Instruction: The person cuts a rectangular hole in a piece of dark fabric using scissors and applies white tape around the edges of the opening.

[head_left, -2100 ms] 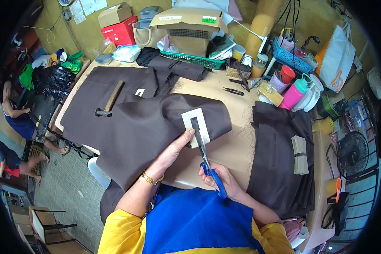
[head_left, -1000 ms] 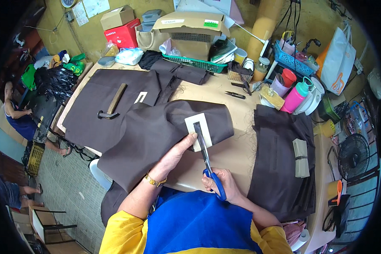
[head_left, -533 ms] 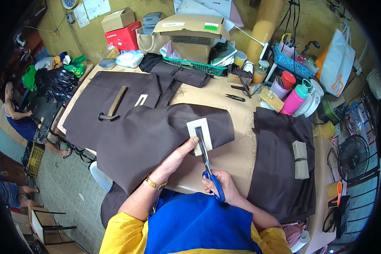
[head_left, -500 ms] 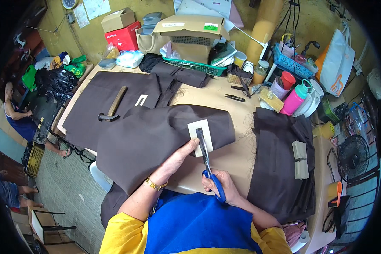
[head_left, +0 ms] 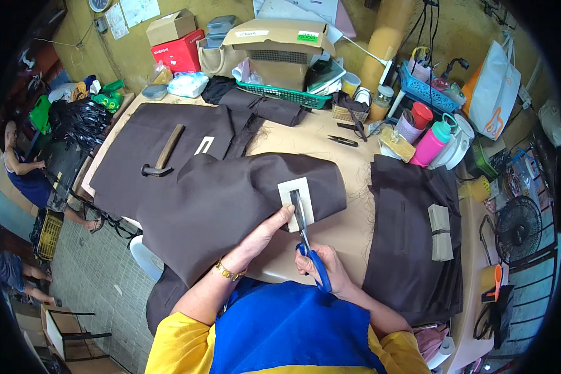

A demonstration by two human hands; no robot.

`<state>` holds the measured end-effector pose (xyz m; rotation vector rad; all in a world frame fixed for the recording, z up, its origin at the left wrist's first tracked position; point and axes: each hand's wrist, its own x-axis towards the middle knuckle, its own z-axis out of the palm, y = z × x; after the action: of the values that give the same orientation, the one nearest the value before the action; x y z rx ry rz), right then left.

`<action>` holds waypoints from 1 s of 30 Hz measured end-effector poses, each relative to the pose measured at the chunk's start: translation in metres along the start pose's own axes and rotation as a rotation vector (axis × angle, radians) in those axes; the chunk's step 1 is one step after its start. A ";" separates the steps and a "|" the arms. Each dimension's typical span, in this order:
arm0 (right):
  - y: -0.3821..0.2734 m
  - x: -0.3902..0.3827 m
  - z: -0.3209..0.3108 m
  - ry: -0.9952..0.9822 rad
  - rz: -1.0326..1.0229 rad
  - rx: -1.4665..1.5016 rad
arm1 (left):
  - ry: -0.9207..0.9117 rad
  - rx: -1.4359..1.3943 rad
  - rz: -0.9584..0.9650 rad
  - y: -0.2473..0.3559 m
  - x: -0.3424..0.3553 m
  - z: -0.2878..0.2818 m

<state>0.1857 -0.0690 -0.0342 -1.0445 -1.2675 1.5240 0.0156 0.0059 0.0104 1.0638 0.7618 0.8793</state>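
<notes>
My left hand (head_left: 267, 232) grips the near edge of a dark brown fabric piece (head_left: 215, 199), its thumb pressed on a cream rectangular frame (head_left: 285, 194) that lies on the cloth. The rest of those fingers are hidden under the fabric. A pair of scissors (head_left: 318, 268) with blue handles is in my right hand (head_left: 332, 265), fingers wrapped through the loops. Its blades reach up into the frame's slot, beside my left thumb; whether the tips pass through the cloth cannot be made out.
A hammer (head_left: 163, 153) and a second cream frame (head_left: 204, 145) rest on brown fabric to the left. On the right, a tied cream bundle (head_left: 441, 232) lies on stacked dark fabric (head_left: 396, 249). Thread snips (head_left: 343, 141) lie farther back, near a green basket (head_left: 283, 93). Two people are at the far left.
The whole view has shifted slightly. My hands, the frame and the scissors keep almost the same places on the cloth.
</notes>
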 end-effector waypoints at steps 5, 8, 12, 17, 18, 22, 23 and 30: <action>0.001 0.001 0.000 0.008 -0.001 -0.020 | -0.002 -0.024 0.005 0.000 -0.001 0.002; 0.001 0.001 -0.001 0.003 -0.018 -0.030 | -0.010 -0.044 -0.019 -0.001 -0.001 0.002; -0.004 0.000 0.001 0.015 -0.019 -0.001 | 0.027 0.009 -0.046 0.000 -0.001 0.002; -0.003 0.000 0.001 0.014 -0.005 -0.014 | 0.029 0.025 -0.071 0.001 -0.001 0.002; -0.004 0.000 0.001 0.022 -0.002 -0.019 | 0.030 0.014 -0.067 0.001 -0.001 0.002; -0.007 0.000 0.003 0.032 0.011 -0.013 | 0.049 0.012 -0.049 -0.001 -0.002 0.002; -0.007 -0.001 0.003 0.030 0.016 -0.003 | 0.058 0.023 -0.045 0.000 -0.002 0.002; -0.007 0.000 0.004 0.061 0.043 -0.061 | 0.031 -0.021 -0.066 -0.001 0.000 0.002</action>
<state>0.1828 -0.0696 -0.0265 -1.1554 -1.2632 1.4825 0.0171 0.0050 0.0101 1.0029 0.8077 0.8473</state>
